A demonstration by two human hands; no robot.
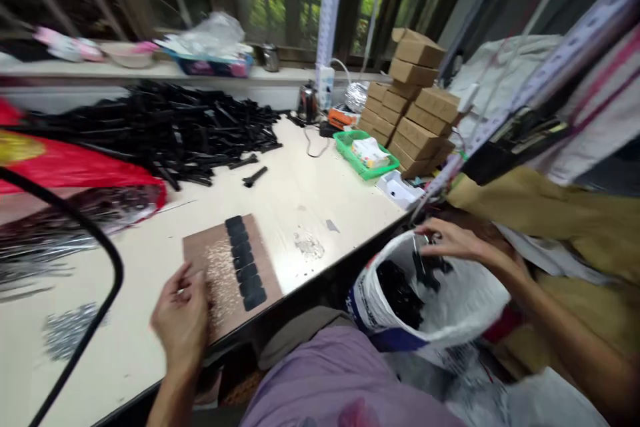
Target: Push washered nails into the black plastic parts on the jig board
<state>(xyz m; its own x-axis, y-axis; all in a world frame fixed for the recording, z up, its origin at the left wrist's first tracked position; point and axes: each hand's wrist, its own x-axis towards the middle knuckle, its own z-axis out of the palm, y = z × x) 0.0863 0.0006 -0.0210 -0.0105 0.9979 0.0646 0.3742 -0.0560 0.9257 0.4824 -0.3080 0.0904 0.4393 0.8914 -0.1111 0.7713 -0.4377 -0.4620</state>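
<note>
My left hand (183, 320) rests on the near edge of a brown board (213, 257) on the table, fingers curled with something small and pale between them. A row of several black pads (244, 261) lies on the board beside scattered pale specks. My right hand (450, 240) reaches into a white sack (460, 307) beside my lap. Its fingers pinch a black part (420, 265) over the dark pieces (397, 293) inside.
A large heap of black parts (160, 127) covers the far table, with a loose one (254, 177) near it. A red bag (75, 167) lies left, a green basket (367, 153) and stacked cardboard boxes (415, 107) at the right. A black cable (95, 240) curves across the left.
</note>
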